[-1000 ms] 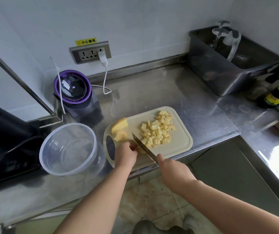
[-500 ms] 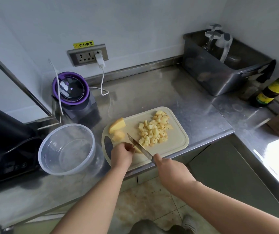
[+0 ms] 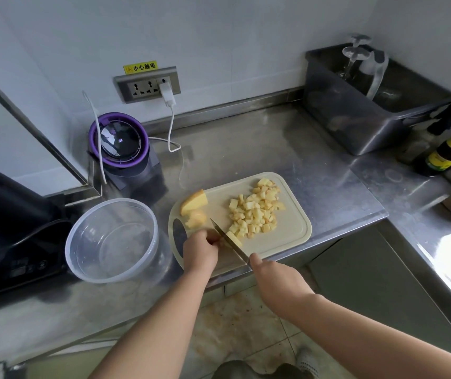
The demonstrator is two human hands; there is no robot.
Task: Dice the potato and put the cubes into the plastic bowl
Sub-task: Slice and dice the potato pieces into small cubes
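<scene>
L hand [image 3: 201,248] curls down on the potato piece [image 3: 233,239] at near-left of the cutting board [image 3: 287,231], w/ the knife [image 3: 218,228] blade in it just right of that hand, long axis near-right to far-left; R hand [image 3: 276,277] is fisted round the handle, hiding it. Cubes [image 3: 254,212] heap right of the blade, two uncut chunks [image 3: 194,203] lie beyond L hand, & the empty plastic bowl [image 3: 115,242] stands left of the board, nearer L hand. Only the piece's end right of the blade shows, so can't tell how much remains.
</scene>
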